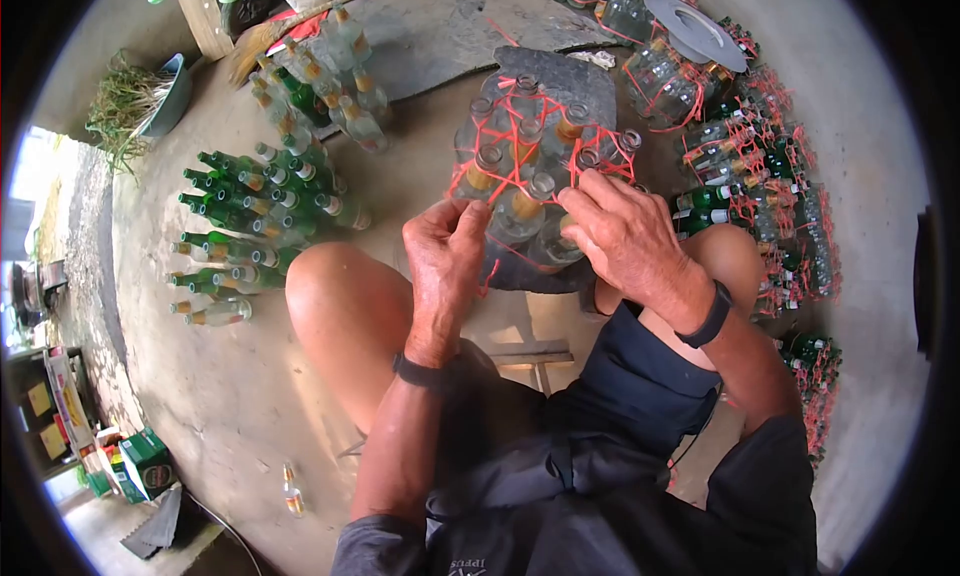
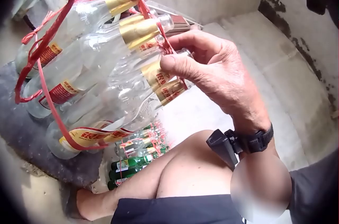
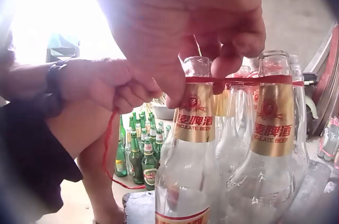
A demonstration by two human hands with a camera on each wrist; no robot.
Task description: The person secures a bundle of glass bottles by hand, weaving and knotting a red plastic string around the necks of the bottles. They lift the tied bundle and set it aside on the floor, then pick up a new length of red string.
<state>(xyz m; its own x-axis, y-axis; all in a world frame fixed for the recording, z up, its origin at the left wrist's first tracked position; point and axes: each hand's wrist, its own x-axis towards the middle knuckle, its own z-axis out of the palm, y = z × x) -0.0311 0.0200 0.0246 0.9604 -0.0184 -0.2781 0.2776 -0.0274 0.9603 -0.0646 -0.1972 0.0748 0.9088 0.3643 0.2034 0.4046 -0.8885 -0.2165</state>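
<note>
Several clear glass bottles with gold neck labels (image 3: 273,123) stand upright together on a dark slab (image 1: 590,86). Red plastic twine (image 2: 50,99) runs around and between their necks. The left hand (image 1: 445,256) pinches the twine between thumb and curled fingers, left of the bottle necks; a loose red end hangs below it in the right wrist view. Around a near bottle neck, the right hand (image 1: 630,231) has its thumb and fingers on the twine. In the left wrist view, this hand (image 2: 212,65) is at the necks, thumb against the red strand.
Green and clear bottles (image 1: 250,206) stand in groups on the left floor. Twine-tied bottle bundles (image 1: 750,186) line the right wall, one topped by a grey lid (image 1: 695,31). A single bottle (image 1: 292,491) stands at lower left. The person's knees flank the slab.
</note>
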